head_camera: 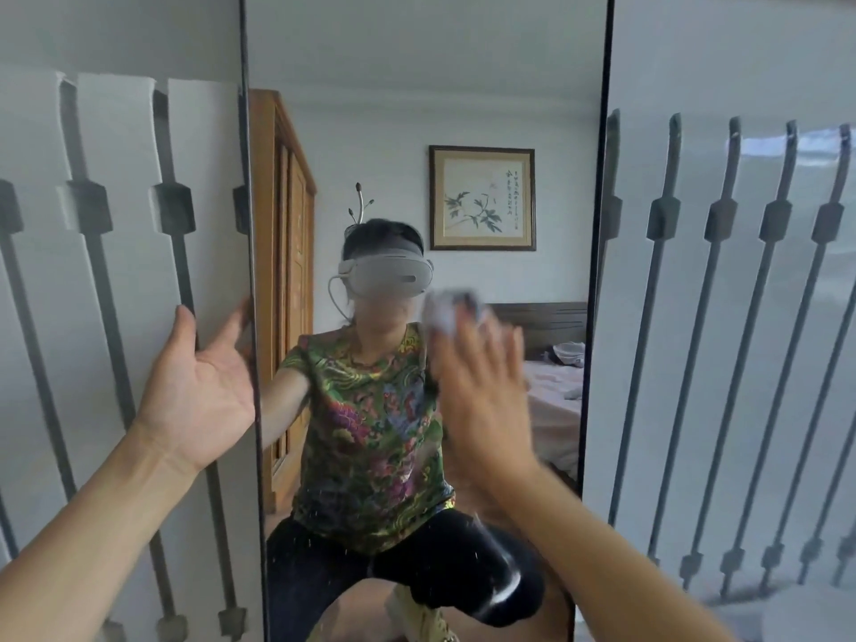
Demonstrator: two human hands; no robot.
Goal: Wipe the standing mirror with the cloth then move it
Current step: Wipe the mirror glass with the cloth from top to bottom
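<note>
We are wiping the standing mirror (pixel 417 108), right hand (pixel 481 386) flat on the cloth (pixel 444 312), left hand (pixel 199 391) spread, bracing its edge; moving follows.

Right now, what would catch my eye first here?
The tall mirror fills the middle, reflecting a person in a headset. The right hand, blurred, presses a pale cloth flat on the glass at centre right, while the left hand steadies the mirror's left edge.

You get soft, even daylight; glare top R on wall (pixel 783 145); right grip (pixel 481 391) + cloth (pixel 450 309) motion-blurred; lines bow at edges.
</note>
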